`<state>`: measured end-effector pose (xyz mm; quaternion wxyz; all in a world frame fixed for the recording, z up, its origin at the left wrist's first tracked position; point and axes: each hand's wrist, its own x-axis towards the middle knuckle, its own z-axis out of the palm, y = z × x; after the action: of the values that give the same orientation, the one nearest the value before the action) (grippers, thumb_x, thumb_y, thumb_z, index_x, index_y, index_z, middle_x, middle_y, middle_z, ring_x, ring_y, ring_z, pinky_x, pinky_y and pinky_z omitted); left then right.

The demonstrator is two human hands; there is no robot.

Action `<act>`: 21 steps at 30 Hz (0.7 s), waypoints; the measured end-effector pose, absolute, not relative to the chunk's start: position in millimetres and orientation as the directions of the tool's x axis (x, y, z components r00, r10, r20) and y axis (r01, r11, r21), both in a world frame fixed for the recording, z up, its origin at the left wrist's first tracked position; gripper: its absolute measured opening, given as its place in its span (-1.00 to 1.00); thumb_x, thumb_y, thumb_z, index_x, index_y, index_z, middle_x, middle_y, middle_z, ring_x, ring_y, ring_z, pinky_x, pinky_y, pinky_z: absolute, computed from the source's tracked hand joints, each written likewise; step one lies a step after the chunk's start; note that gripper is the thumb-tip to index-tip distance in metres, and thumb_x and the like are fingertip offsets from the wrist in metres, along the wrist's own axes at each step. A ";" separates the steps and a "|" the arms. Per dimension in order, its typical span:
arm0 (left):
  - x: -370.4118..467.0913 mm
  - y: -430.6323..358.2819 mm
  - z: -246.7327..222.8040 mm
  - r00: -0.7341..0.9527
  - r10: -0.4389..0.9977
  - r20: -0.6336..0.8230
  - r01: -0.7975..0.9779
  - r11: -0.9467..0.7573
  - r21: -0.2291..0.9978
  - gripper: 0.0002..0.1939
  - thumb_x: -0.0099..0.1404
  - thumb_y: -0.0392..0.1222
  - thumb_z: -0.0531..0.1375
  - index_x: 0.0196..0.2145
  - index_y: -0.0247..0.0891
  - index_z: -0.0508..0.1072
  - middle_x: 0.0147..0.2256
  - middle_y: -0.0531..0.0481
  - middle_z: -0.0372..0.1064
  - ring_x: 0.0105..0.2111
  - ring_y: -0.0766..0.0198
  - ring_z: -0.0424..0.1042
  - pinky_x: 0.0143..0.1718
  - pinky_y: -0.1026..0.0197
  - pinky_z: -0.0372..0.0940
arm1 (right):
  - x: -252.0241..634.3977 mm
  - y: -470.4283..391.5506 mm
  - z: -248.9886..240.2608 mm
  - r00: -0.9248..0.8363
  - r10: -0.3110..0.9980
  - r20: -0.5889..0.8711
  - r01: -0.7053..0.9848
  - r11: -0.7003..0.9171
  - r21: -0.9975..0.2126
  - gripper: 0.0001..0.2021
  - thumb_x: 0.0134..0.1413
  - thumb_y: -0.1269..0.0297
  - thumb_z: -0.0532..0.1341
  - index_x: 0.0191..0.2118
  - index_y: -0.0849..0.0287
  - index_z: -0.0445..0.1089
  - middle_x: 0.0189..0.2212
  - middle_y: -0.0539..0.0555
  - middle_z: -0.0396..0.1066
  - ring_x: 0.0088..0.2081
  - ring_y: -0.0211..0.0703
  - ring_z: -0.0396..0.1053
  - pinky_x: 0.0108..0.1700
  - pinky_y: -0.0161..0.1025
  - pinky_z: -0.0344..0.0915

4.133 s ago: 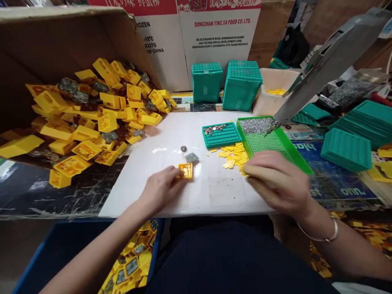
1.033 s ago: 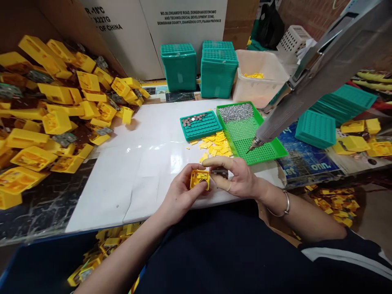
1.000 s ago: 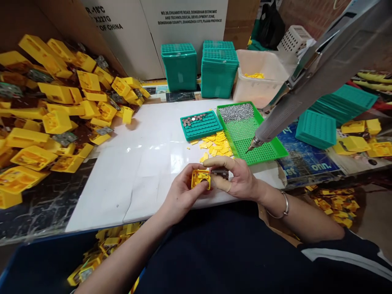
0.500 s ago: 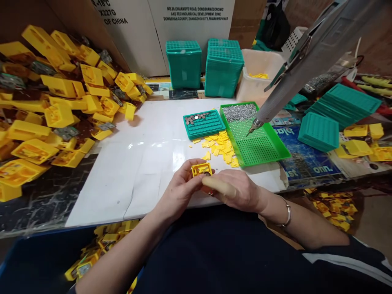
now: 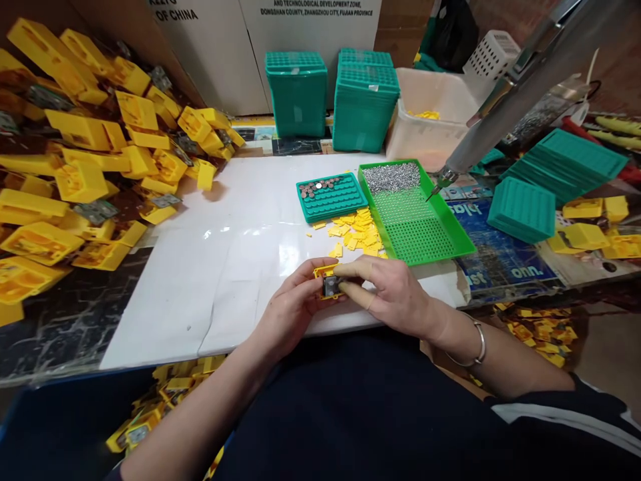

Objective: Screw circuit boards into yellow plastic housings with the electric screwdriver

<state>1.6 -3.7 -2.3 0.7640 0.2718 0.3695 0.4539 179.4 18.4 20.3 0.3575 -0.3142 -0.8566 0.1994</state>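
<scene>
My left hand (image 5: 295, 297) holds a small yellow plastic housing (image 5: 320, 270) by its left side, thumb in front and fingers behind. A dark grey block-like part (image 5: 330, 286) sits in the housing's open face. My right hand (image 5: 393, 290) wears tan finger covers on thumb and index finger. Their tips close on the right side of the dark part, at the housing's edge. Just beyond the hands lies a pile of small flat yellow pieces (image 5: 358, 230). Behind it is a teal ridged tray (image 5: 333, 207) with brown discs and one shiny disc along its far rows.
A green perforated tray (image 5: 455, 247) holds many small metal screws (image 5: 390, 177). An electric screwdriver (image 5: 465, 147) hangs over its right side. Yellow housings (image 5: 85, 133) are heaped at left. Teal tray stacks (image 5: 295, 97) and a whitish bin (image 5: 431, 137) stand at the back.
My right fingers have shifted from lying across the housing to pinching at its right side. The dark grey part now shows in it. The screwdriver tip appears farther right.
</scene>
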 end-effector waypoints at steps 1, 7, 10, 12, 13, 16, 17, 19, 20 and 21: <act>1.4 -3.0 -2.7 0.318 0.894 -0.315 -0.510 0.442 0.738 -0.72 0.21 -0.28 0.17 -0.10 -0.27 0.45 -0.15 -0.08 0.46 -0.17 0.18 0.45 -0.13 0.15 0.37 | 179.1 19.2 20.4 -0.546 0.685 0.483 0.406 0.720 -0.563 -0.84 0.15 0.47 0.18 -0.15 0.22 0.42 -0.34 0.07 0.51 -0.33 -0.27 0.45 -0.25 -0.33 0.38; 2.3 -1.8 -2.4 0.331 0.883 -0.332 -0.538 0.466 0.702 -0.68 0.18 -0.28 0.12 -0.10 -0.34 0.45 -0.19 -0.12 0.48 -0.23 0.16 0.47 -0.16 0.10 0.40 | 178.2 22.4 18.8 -0.579 0.690 0.434 0.449 0.715 -0.536 -0.83 0.15 0.47 0.19 -0.14 0.25 0.44 -0.36 0.07 0.48 -0.34 -0.27 0.40 -0.28 -0.34 0.31; 1.8 -4.7 -5.7 0.327 0.892 -0.313 -0.496 0.444 0.746 -0.66 0.17 -0.28 0.16 -0.07 -0.29 0.44 -0.13 -0.10 0.47 -0.15 0.12 0.46 -0.09 0.06 0.38 | 178.2 23.3 21.7 -0.600 0.708 0.372 0.507 0.696 -0.508 -0.85 0.18 0.42 0.17 -0.17 0.21 0.45 -0.37 0.06 0.43 -0.34 -0.26 0.37 -0.29 -0.33 0.28; 0.6 -7.7 -8.2 0.325 0.911 -0.254 -0.434 0.382 0.816 -0.65 0.22 -0.26 0.18 -0.01 -0.20 0.42 -0.03 -0.06 0.43 -0.05 0.11 0.41 -0.02 0.08 0.34 | 177.6 24.0 24.4 -0.602 0.720 0.345 0.536 0.685 -0.493 -0.86 0.19 0.40 0.16 -0.19 0.19 0.45 -0.35 0.07 0.38 -0.33 -0.25 0.35 -0.28 -0.31 0.28; -0.2 -9.3 -8.8 0.324 0.922 -0.211 -0.385 0.333 0.861 -0.64 0.25 -0.24 0.19 0.01 -0.16 0.41 0.01 -0.04 0.40 -0.01 0.11 0.39 0.01 0.09 0.31 | 176.9 24.4 25.5 -0.601 0.725 0.337 0.544 0.680 -0.492 -0.88 0.18 0.40 0.16 -0.20 0.20 0.44 -0.34 0.08 0.35 -0.32 -0.24 0.33 -0.26 -0.30 0.28; -1.6 -12.2 -7.1 0.285 0.954 -0.091 -0.191 0.149 0.970 -0.67 0.30 -0.19 0.18 0.02 -0.16 0.41 0.02 -0.03 0.41 0.03 0.12 0.35 0.08 0.13 0.23 | 173.7 25.4 26.0 -0.587 0.751 0.302 0.533 0.640 -0.554 -0.91 0.11 0.47 0.18 -0.24 0.24 0.36 -0.32 0.07 0.33 -0.29 -0.23 0.31 -0.23 -0.27 0.31; -1.4 -12.5 -5.7 0.267 0.961 -0.070 -0.135 0.109 0.985 -0.68 0.30 -0.18 0.18 0.01 -0.19 0.42 -0.01 -0.04 0.42 0.02 0.12 0.36 0.08 0.14 0.23 | 172.9 25.2 25.3 -0.580 0.764 0.284 0.523 0.616 -0.589 -0.89 0.08 0.48 0.19 -0.23 0.23 0.34 -0.32 0.06 0.34 -0.30 -0.23 0.31 -0.23 -0.26 0.32; -0.2 -12.2 -3.5 0.250 0.966 -0.068 -0.100 0.095 0.990 -0.70 0.28 -0.16 0.19 -0.03 -0.22 0.44 -0.05 -0.06 0.45 -0.01 0.09 0.37 0.04 0.13 0.25 | 173.0 23.5 23.8 -0.574 0.774 0.267 0.486 0.584 -0.650 -0.82 0.08 0.47 0.21 -0.17 0.20 0.32 -0.31 0.04 0.35 -0.33 -0.25 0.32 -0.25 -0.25 0.34; 0.8 -11.9 -3.0 0.253 0.964 -0.089 -0.124 0.123 0.985 -0.71 0.28 -0.15 0.19 -0.04 -0.22 0.44 -0.06 -0.07 0.45 -0.03 0.09 0.39 0.02 0.12 0.27 | 174.7 21.9 23.5 -0.555 0.775 0.300 0.462 0.588 -0.664 -0.79 0.09 0.45 0.21 -0.13 0.17 0.33 -0.30 0.04 0.36 -0.33 -0.24 0.33 -0.23 -0.22 0.36; 1.7 -11.5 -3.1 0.262 0.958 -0.120 -0.164 0.167 0.972 -0.71 0.28 -0.14 0.19 -0.04 -0.22 0.42 -0.07 -0.07 0.45 -0.05 0.08 0.41 0.00 0.09 0.30 | 177.7 20.2 24.1 -0.517 0.780 0.352 0.445 0.597 -0.668 -0.77 0.10 0.43 0.21 -0.09 0.14 0.34 -0.27 0.06 0.36 -0.29 -0.21 0.35 -0.20 -0.17 0.37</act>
<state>1.7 -11.5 -3.1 0.6382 0.4728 0.4195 0.4395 177.7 20.2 24.1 0.3256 -0.3679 -0.8321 0.2575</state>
